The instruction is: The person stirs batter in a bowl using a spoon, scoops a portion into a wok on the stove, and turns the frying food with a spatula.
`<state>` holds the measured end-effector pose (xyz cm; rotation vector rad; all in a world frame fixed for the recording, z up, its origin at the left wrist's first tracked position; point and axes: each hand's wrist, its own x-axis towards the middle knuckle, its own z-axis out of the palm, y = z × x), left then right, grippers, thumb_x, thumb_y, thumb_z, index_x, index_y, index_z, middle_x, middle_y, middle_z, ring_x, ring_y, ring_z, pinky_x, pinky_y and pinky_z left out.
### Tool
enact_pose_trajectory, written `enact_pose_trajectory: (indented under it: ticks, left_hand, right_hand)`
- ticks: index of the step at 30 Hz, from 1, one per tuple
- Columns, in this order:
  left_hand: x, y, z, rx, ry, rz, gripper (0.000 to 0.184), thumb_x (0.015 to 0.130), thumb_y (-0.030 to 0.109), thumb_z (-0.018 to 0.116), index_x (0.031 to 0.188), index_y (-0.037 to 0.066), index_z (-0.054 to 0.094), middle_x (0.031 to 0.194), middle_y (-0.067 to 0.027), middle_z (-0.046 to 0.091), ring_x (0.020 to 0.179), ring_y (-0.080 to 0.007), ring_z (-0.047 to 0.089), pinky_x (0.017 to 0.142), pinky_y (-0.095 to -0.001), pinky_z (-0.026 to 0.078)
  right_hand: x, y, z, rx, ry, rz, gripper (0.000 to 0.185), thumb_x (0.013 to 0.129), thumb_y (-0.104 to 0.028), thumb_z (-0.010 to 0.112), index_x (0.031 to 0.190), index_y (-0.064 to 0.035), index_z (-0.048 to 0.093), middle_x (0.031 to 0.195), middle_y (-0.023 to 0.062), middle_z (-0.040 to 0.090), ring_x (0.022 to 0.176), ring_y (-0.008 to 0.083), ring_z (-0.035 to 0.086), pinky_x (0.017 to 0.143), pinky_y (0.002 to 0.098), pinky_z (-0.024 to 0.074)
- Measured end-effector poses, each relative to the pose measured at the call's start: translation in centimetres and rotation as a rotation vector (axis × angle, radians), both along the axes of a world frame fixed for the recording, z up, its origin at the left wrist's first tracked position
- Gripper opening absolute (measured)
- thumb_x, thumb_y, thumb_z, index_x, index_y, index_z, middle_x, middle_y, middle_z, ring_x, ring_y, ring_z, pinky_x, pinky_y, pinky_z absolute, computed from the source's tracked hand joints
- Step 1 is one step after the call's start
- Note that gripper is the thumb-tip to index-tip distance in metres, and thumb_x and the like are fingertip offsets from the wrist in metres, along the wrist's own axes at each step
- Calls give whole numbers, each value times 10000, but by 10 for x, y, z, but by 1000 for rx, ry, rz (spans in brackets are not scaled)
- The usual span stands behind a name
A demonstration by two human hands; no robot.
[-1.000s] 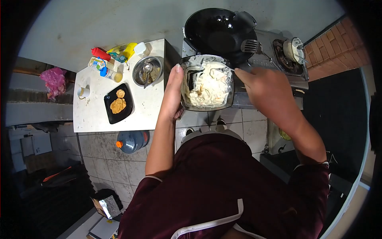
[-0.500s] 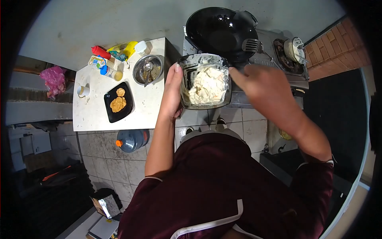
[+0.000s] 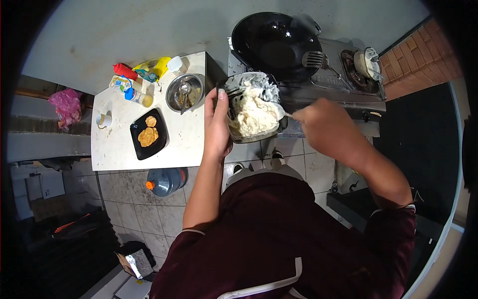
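Observation:
My left hand (image 3: pixel 217 124) grips the left side of a dark, square glass bowl (image 3: pixel 234 138), thumb over the rim. Inside is a thick, white, creamy mixture (image 3: pixel 254 117), with smears up the far wall. My right hand (image 3: pixel 323 122) is closed round the handle of what looks like a spoon (image 3: pixel 289 115), at the bowl's right edge. The spoon's head is coated and mostly hidden in the mixture. The bowl is held up in front of the stove, just nearer to me than a large black wok (image 3: pixel 279 47).
A slotted spatula (image 3: pixel 314 60) rests by the wok on the stove (image 3: pixel 343 94), near a white pot (image 3: pixel 366 62). On the white table (image 3: pixel 112 149) are a black plate (image 3: pixel 134 130) with fried patties (image 3: pixel 148 137), a metal bowl (image 3: pixel 172 92), bottles and a mug (image 3: pixel 103 120). A water jug (image 3: pixel 167 182) lies below.
My right hand has moved down along the bowl's right side, and the mixture has been shifted and heaped differently. My left hand still holds the bowl, which is slightly lower and more tilted.

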<state>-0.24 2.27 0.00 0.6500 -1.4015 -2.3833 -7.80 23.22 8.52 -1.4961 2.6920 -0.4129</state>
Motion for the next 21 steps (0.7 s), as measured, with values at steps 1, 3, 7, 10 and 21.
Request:
enact_pose_trajectory:
  ticks: [1, 3, 7, 10, 21]
  left_hand:
    - [0, -2, -4, 4, -15, 32, 463, 960, 377, 533, 1280, 56, 435, 1140, -68, 536, 1053, -150, 485, 914, -297, 407]
    - [-2, -5, -12, -22, -9, 30, 490, 955, 405, 533, 1284, 57, 431, 1129, -74, 529, 1037, -153, 480, 903, -298, 406]
    - [-1, 2, -4, -48, -74, 46, 490, 956, 415, 529, 1279, 61, 427, 1136, -76, 527, 1037, -150, 483, 899, -295, 408]
    - [-3, 4, -2, -60, -69, 28, 489, 959, 422, 521, 1277, 64, 419, 1139, -79, 529, 1038, -151, 489, 891, -294, 414]
    - [5, -6, -14, 73, -19, -100, 759, 925, 612, 414, 1414, 42, 306, 1347, -153, 466, 1189, -259, 522, 970, -398, 455]
  right_hand:
    - [2, 1, -4, -20, -55, -1, 110, 713, -5, 559, 743, -16, 664, 700, 198, 627, 704, 364, 620, 669, 447, 503]
    - [2, 1, -9, -40, -112, -2, 168, 733, -8, 557, 822, -18, 700, 715, 183, 638, 707, 373, 618, 690, 448, 500]
    - [-8, -6, -8, 21, -282, -24, 157, 704, -42, 560, 791, -25, 689, 763, 188, 651, 785, 363, 627, 719, 450, 501]
    - [-22, -15, 0, 87, -417, -7, 157, 702, -83, 587, 808, -48, 697, 803, 167, 668, 814, 336, 639, 728, 423, 506]
    - [-42, -18, -40, -38, -1119, -29, 126, 842, -134, 635, 918, -33, 628, 649, -12, 562, 509, 77, 446, 481, 262, 368]
